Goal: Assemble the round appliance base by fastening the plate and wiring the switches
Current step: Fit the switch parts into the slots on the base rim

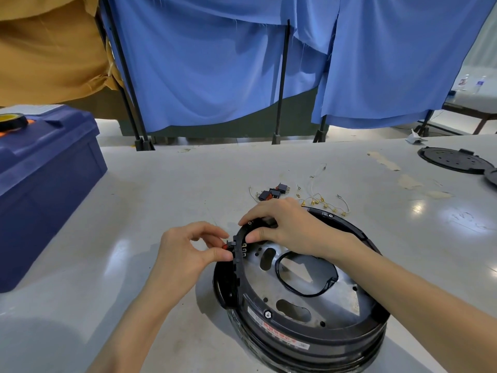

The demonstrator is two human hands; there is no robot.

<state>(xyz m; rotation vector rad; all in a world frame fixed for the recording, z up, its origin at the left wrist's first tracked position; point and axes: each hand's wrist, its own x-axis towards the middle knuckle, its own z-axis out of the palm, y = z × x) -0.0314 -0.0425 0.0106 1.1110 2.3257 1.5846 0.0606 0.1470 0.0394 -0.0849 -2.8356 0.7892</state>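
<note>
The round base sits open side up close to the near edge of the tabletop, a bit right of the middle. The metal plate lies down inside it, and we can see its slots and the big black-edged opening in its centre.

Our left hand is on the outside of the base's left rim, with thumb and forefinger pinching a small red and black switch right against the rim wall. On the inner side of the same spot a couple of metal tabs poke through.

Our right hand comes over the top of the base and grips the far-left part of the rim. Its fingers are curled over the outside and the thumb is pressed on the inside just above those tabs.

Just beyond the base, towards the middle of the tabletop, there's a little cluster of spare switches. To the right of them lies a scatter of thin white wires with brass-coloured terminals on the ends.

A dark blue toolbox takes up the left edge, with a roll of tape on its lid. A round black lid lies flat near the far right corner. Blue curtains hang behind the far edge.
</note>
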